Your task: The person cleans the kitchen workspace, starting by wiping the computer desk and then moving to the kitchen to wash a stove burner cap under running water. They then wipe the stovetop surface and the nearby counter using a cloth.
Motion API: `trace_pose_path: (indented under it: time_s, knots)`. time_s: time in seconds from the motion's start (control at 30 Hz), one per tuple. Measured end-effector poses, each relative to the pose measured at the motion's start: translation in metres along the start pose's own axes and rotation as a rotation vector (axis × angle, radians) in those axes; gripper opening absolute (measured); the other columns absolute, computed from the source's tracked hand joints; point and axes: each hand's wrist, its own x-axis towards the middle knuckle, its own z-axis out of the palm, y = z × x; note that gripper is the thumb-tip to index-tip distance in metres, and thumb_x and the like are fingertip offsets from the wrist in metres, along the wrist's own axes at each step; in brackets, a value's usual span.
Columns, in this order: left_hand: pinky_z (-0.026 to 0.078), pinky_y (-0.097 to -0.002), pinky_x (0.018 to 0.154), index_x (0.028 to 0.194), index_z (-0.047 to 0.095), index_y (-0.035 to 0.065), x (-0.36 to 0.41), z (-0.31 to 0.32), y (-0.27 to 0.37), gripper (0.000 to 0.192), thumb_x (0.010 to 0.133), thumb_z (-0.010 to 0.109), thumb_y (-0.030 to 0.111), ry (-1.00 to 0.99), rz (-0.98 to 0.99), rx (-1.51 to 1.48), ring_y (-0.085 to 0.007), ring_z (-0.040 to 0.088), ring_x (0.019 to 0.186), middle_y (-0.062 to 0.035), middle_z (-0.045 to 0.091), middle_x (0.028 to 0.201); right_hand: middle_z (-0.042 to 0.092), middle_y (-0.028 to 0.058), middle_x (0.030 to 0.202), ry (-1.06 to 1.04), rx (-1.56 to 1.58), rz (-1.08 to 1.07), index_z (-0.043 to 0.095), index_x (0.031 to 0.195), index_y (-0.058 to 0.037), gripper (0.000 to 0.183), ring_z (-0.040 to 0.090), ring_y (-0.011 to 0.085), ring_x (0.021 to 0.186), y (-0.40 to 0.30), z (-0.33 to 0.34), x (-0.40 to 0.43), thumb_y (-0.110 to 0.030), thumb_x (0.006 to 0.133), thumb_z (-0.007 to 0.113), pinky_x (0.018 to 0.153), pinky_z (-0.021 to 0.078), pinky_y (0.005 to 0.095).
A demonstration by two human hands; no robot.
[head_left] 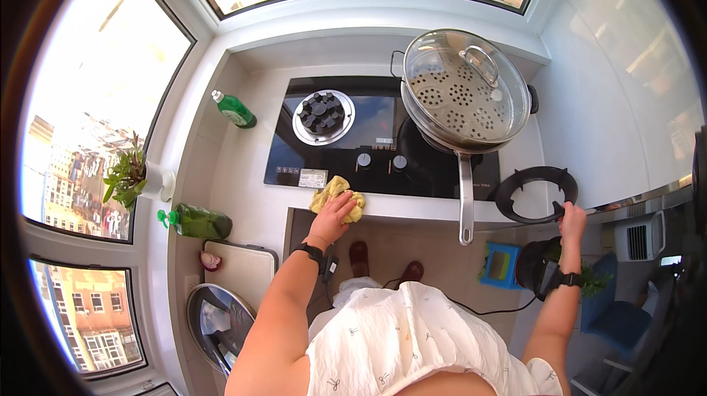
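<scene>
My left hand (332, 214) presses on a crumpled yellow cloth (338, 197) at the front edge of the counter, just below the black glass gas hob (375, 120). Over on the right, my right hand (572, 222) grips the rim of a round black pan support (507, 190), which is at the counter's right front corner. The hob's left burner (321, 111) is bare of its support. Covering the right burner is a steamer pot (464, 92) with a glass lid and a long steel handle (465, 197) that reaches past the counter edge.
A green dish-soap bottle (236, 110) stands left of the hob. Nearer lie a larger green bottle (200, 221), a cut onion (210, 261), a white cutting board (248, 263) and a round lid (218, 318). A potted plant (126, 174) sits on the left sill. Below right is a blue stool (501, 264).
</scene>
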Motion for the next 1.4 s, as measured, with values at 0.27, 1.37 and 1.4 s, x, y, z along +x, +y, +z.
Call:
trace_pose_path:
  time_s: [0.27,1.37,1.4]
  knots:
    - [0.032,-0.0437,0.106,0.114,0.059,0.0116,-0.026,-0.036,-0.079,0.053,0.062,0.067,0.003,0.080,-0.072,-0.082,-0.0260,0.043,0.122,-0.0035,0.048,0.131,0.041,0.0193,0.051,-0.010,-0.810,-0.643,0.043,0.062,0.0066,0.029,0.037,0.0230,0.045,-0.250,-0.076,-0.095,-0.016,0.078,0.054,0.047,0.0309,0.0382]
    - [0.030,-0.0503,0.105,0.101,0.063,0.0078,-0.050,-0.048,-0.125,0.043,0.059,0.066,0.002,0.409,-0.334,-0.168,-0.0268,0.050,0.111,-0.0049,0.054,0.123,0.059,0.0181,0.104,-0.701,0.653,0.624,0.052,0.105,0.0023,0.019,0.060,0.0334,0.094,-0.209,0.466,-0.162,-0.009,0.089,0.050,0.085,0.0501,0.0460]
    - [0.030,-0.0503,0.105,0.101,0.063,0.0078,-0.050,-0.047,-0.126,0.043,0.059,0.066,0.002,0.405,-0.332,-0.167,-0.0268,0.050,0.111,-0.0049,0.054,0.123,0.059,0.0179,0.103,-0.696,0.649,0.649,0.052,0.106,0.0020,0.020,0.060,0.0326,0.094,-0.208,0.470,-0.163,-0.009,0.089,0.051,0.086,0.0499,0.0454]
